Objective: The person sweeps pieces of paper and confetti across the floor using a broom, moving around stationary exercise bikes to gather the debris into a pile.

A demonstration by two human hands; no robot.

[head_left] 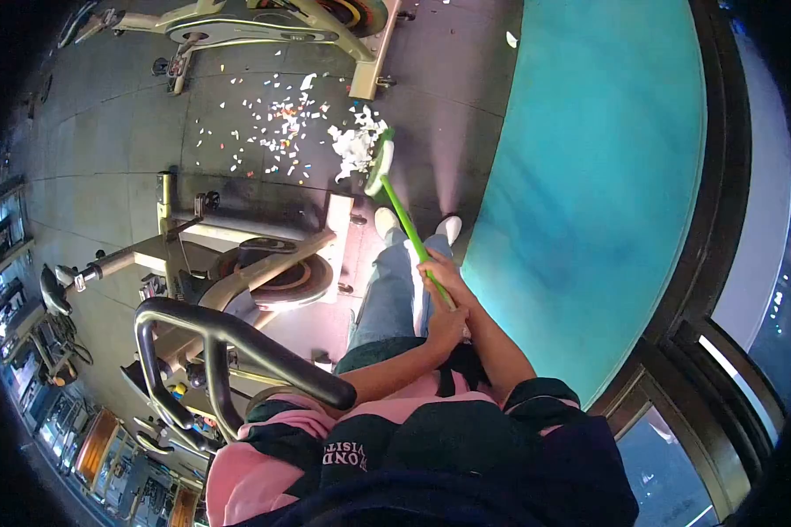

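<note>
Both my hands are wrapped round the green handle of a broom point(399, 209). My left hand point(448, 326) is closed near the handle's upper end, close to my body. Further down the handle, my right hand point(445, 272) is closed on it too. The broom's green and white head rests on the dark floor beyond my shoes, touching or very near a heap of torn white paper point(355, 147). Left of that heap lie many small white and coloured scraps point(286, 127), spread over the floor tiles.
An exercise bike point(268, 281) stands close on my left, its black handlebar point(264, 347) reaching beside my left arm. Another exercise bike point(264, 35) is ahead. To my right runs a turquoise surface point(598, 176), edged by a dark frame point(725, 176). One white scrap point(511, 39) lies far ahead.
</note>
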